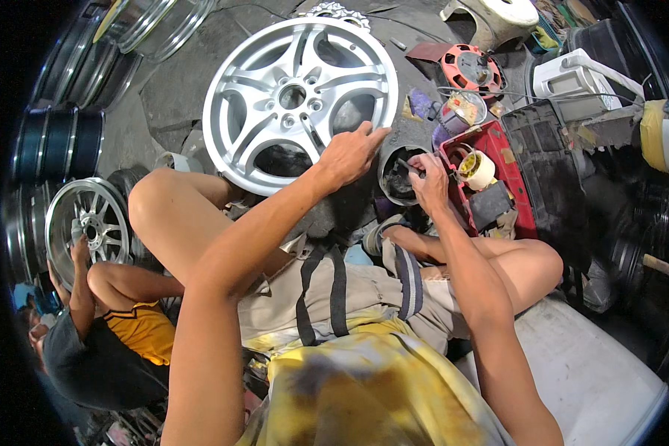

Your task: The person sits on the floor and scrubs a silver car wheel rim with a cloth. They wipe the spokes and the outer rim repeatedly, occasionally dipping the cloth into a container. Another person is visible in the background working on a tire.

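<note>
A silver alloy wheel (284, 83) with a five-hole hub lies face up in front of me. My left hand (349, 156) is at the wheel's lower right, with two fingers stretched out near the rim; the other fingers are mostly hidden. To its right, my right hand (430, 181) is closed, pinching a small dark piece (408, 166) over the mouth of a grey can (385, 177). The can's inside is dark, and its contents cannot be made out.
Beside my right hand stands an opened red toolbox (524, 210) holding a tape roll (481, 171). Behind it lie an orange reel (461, 65) and a white plastic stool (498, 16). Stacked rims (58, 145) line the left, where another person (89, 349) handles a wheel (65, 204).
</note>
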The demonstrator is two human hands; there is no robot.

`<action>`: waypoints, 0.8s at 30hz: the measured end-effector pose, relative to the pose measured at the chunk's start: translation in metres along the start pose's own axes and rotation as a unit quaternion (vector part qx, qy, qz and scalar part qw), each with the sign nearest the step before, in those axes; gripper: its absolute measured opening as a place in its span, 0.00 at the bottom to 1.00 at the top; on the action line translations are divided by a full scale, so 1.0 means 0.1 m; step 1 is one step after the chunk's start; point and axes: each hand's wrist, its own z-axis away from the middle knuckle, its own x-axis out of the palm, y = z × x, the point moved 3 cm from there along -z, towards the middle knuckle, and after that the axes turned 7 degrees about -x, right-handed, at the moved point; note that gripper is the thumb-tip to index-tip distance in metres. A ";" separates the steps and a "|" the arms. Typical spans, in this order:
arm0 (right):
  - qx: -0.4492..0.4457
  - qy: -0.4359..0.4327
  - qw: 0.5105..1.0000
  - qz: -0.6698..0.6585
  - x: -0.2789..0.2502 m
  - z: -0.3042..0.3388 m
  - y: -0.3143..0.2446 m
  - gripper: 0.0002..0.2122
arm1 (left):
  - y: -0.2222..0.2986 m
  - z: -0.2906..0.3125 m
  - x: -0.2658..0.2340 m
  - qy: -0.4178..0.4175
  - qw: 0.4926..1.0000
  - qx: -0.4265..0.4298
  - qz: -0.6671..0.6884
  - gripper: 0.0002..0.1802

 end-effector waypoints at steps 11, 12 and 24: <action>0.147 0.073 0.978 -0.132 0.14 -0.01 0.19 0.08 | -0.15 0.04 0.18 0.122 0.970 -0.115 0.178 0.19; 0.168 0.044 0.977 -0.123 0.16 0.00 0.23 0.08 | -0.17 0.02 0.17 0.112 0.970 -0.126 0.174 0.22; 0.045 -0.294 0.938 0.177 0.42 0.15 0.21 0.18 | -0.18 -0.41 0.25 0.101 0.945 -0.237 0.200 0.40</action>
